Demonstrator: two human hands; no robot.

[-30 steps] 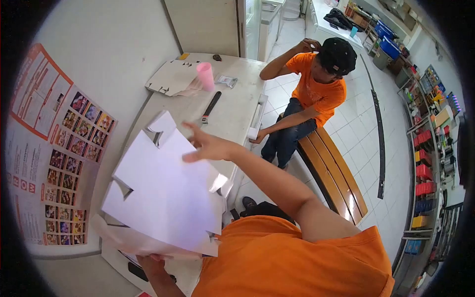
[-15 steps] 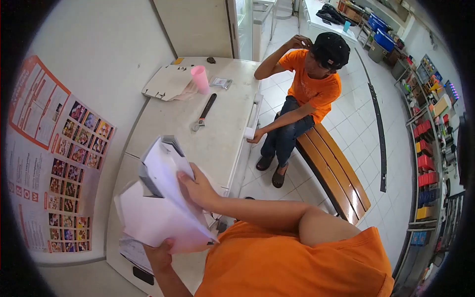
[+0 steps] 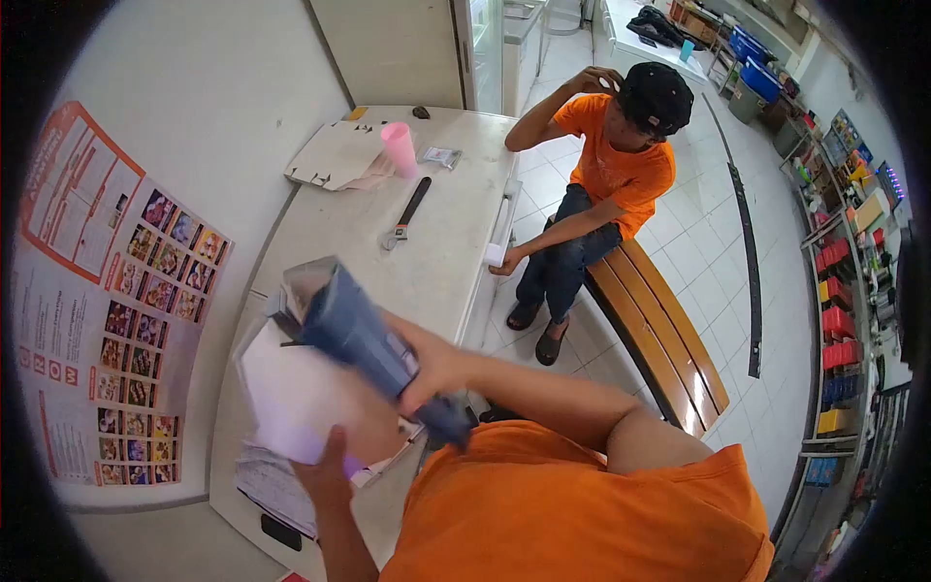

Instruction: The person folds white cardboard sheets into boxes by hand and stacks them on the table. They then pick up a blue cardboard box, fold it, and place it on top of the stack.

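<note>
My right hand (image 3: pixel 432 364) grips a dark blue folder (image 3: pixel 359 330), blurred by motion and tilted above the white table. The folder's far end shows a lighter, boxy edge. White sheets of paper (image 3: pixel 301 388) lie just below and to the left of it. My left hand (image 3: pixel 325 470) holds the near edge of these sheets, its thumb on top and its other fingers mostly hidden. Under the sheets and beside my left hand is a stack of written papers (image 3: pixel 274 490). A black phone-like object (image 3: pixel 281 532) rests near the stack.
Farther up the table (image 3: pixel 436 233) are an adjustable wrench (image 3: pixel 407 213), a pink cup (image 3: pixel 399 149), a small clear packet (image 3: pixel 441 157) and a pale board (image 3: pixel 330 155). A person (image 3: pixel 611 165) in an orange shirt sits on a wooden bench (image 3: pixel 659 335). Stocked shelves (image 3: pixel 839 320) line the right side.
The fanned white pages have swung over, and the dark blue folder in my right hand now faces up. My left hand stays at the near edge of the white sheets.
</note>
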